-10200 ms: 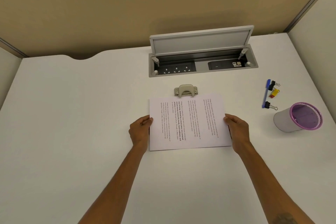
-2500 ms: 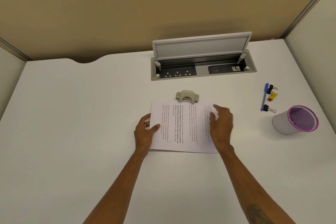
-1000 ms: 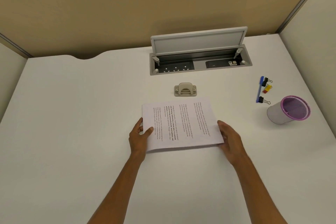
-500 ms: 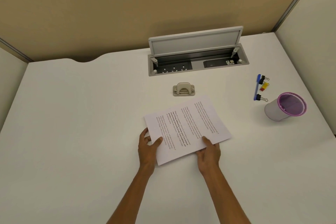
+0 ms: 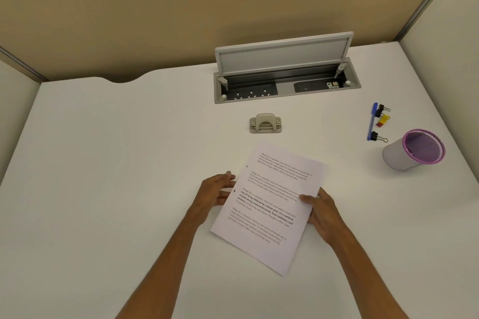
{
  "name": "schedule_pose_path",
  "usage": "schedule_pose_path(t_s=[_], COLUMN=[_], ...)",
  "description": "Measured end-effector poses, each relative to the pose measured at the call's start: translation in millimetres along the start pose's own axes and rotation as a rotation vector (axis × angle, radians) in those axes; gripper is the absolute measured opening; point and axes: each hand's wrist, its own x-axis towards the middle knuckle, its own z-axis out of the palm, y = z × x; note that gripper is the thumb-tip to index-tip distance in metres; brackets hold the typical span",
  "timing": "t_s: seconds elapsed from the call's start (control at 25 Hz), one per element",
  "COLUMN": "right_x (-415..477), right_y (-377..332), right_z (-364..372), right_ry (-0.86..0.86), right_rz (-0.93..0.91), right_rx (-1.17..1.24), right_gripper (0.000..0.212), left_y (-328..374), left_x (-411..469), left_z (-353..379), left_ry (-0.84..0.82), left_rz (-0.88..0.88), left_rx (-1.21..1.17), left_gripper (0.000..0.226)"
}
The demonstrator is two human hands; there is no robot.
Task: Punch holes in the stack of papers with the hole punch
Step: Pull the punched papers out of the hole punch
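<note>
Punching looks done: the right hand (image 5: 321, 212) pinches the holed stack of papers (image 5: 269, 204), the left hand (image 5: 216, 191) steadies it with straight fingers (image 5: 228, 175); next, lay it flat on the table (image 5: 129, 189).

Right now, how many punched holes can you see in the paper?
2. Both lie along the left edge of the papers: the far hole toward the far corner, the near hole beside the left hand. Sheets underneath are hidden.
</note>
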Motion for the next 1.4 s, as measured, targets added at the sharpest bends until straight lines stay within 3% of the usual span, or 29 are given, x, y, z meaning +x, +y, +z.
schedule_pose_path(t_s=[0.2, 0.36, 0.68, 1.12, 1.4], right_x=[16.9, 18.3, 18.7, -16.2, -50.7], right_y=[-17.3, -21.5, -20.8, -91.3, -76.0], right_z=[19.8, 28.2, 53.1, 73.2, 62.8], right_ry=[-0.093, -0.099, -0.104, -0.133, -0.200], right_rz=[-0.026, -0.049, -0.151, -0.507, -0.516], right_rx=[-0.138, -0.147, -0.199, -0.167, -0.170], right_gripper=[0.039, 0.029, 0.031, 0.022, 0.029], left_y=[-4.8, -11.0, -7.3, 68.4, 50.6], left_x=[7.9, 8.4, 1.9, -35.7, -64.1], left_z=[11.4, 13.1, 12.1, 13.7, 6.0], left_ry=[-0.011, 0.131, 0.156, 0.152, 0.135], left_rz=[0.155, 0.142, 0.155, 0.529, 0.544], left_rx=[0.144, -0.016, -0.169, -0.244, -0.221], left_gripper=[0.021, 0.009, 0.026, 0.020, 0.031])
